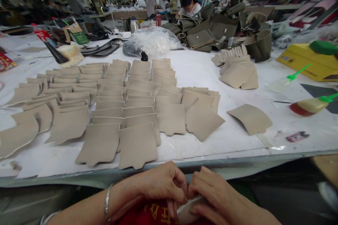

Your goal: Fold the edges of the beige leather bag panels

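Note:
Just in front of the table's near edge, my two hands meet over a beige leather-like piece (194,210). My right hand (211,191) is closed round this piece, thumb on its face. My left hand (169,186) is pinched at the piece's upper left edge; what its fingertips grip is hidden. On the table, overlapping rows of similar beige pieces (138,144) lie ahead of my hands. A single curved beige piece (250,119) lies apart on the right.
A smaller beige stack (239,70) sits farther back, before a heap of dark olive leather parts (211,31). At right are squeeze bottles (308,107), (281,84), a yellow box (306,59) and small pink-handled snips (297,136). A clear plastic bag (155,40) lies behind the rows.

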The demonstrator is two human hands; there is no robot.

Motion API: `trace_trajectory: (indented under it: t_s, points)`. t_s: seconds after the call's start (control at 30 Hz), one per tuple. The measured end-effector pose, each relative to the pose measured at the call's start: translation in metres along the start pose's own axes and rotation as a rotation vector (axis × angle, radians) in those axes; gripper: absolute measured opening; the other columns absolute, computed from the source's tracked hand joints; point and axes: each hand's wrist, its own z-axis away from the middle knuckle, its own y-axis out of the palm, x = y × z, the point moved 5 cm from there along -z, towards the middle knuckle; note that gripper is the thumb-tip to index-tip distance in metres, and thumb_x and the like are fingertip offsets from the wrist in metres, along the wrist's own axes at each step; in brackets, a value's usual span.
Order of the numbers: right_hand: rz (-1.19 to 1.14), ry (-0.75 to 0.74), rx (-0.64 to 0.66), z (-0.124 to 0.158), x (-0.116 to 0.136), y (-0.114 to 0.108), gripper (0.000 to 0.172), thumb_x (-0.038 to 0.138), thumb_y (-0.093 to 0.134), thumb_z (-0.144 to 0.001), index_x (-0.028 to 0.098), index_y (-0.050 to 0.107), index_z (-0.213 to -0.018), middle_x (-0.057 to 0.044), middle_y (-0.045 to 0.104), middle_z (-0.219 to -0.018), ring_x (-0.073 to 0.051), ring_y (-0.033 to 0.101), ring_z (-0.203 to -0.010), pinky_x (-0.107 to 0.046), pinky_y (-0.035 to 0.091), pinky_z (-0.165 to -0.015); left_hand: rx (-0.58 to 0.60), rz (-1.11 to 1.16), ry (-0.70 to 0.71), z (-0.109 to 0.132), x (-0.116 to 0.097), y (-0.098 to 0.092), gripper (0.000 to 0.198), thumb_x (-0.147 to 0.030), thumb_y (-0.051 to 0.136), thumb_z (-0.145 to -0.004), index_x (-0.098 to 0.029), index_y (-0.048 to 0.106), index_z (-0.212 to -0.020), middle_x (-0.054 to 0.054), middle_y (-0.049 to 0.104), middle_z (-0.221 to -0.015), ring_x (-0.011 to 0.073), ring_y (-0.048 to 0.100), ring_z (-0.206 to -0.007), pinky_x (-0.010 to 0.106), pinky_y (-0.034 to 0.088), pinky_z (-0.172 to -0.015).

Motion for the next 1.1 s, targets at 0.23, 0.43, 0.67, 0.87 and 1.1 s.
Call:
trace_trajectory:
  t_s: [0.23,0.43,0.67,0.87,1.1]
  points:
    - [0.159,-0.118,-0.257,0.007,0.007,0.000,0.018,0.006,0.068,-0.082,0.021,0.062,-0.092,-0.004,0.065,-0.094,-0.023,0.055,-0.086,-0.037,0.042,-0.080,-0.041,0.051,0.023,-0.002,-0.003,-0.001,0.015,-0.021,0.060,-0.049,-0.015,0.066,-0.061,-0.002,0.062,-0.045,0.0103,0.056,-0.035,0.015,0.047,-0.038]
    - [0.165,-0.277,-0.415,0.007,0.009,0.000,0.025,0.005,0.043,-0.096,0.019,0.060,-0.084,-0.003,0.062,-0.081,-0.019,0.052,-0.076,-0.037,0.036,-0.077,-0.085,-0.021,0.028,0.002,-0.014,-0.002,0.013,-0.022,0.059,-0.049,-0.016,0.063,-0.060,-0.003,0.061,-0.045,0.0116,0.058,-0.039,0.015,0.045,-0.038]
    - [0.150,-0.244,-0.426,0.005,0.004,0.001,0.020,0.014,0.048,-0.099,0.019,0.059,-0.083,-0.002,0.061,-0.079,-0.019,0.053,-0.076,-0.035,0.034,-0.076,-0.087,-0.062,-0.001,0.004,-0.018,0.001,0.013,-0.022,0.057,-0.047,-0.016,0.060,-0.059,-0.003,0.059,-0.043,0.0118,0.057,-0.040,0.018,0.048,-0.043]
    - [0.191,-0.279,-0.402,0.006,0.006,-0.003,0.020,0.009,0.045,-0.097,0.020,0.060,-0.088,-0.002,0.063,-0.082,-0.018,0.055,-0.077,-0.035,0.035,-0.076,-0.106,-0.085,0.012,0.005,-0.021,-0.002,0.013,-0.022,0.057,-0.048,-0.016,0.061,-0.059,-0.002,0.060,-0.045,0.0124,0.057,-0.041,0.017,0.044,-0.040]
    - [0.152,-0.259,-0.354,0.003,0.002,0.001,0.017,0.010,0.048,-0.097,0.019,0.059,-0.089,-0.003,0.063,-0.084,-0.019,0.055,-0.080,-0.036,0.033,-0.078,-0.124,-0.099,-0.001,0.007,-0.023,-0.001,0.012,-0.022,0.057,-0.049,-0.016,0.061,-0.058,-0.001,0.060,-0.046,0.0122,0.057,-0.042,0.017,0.043,-0.040]
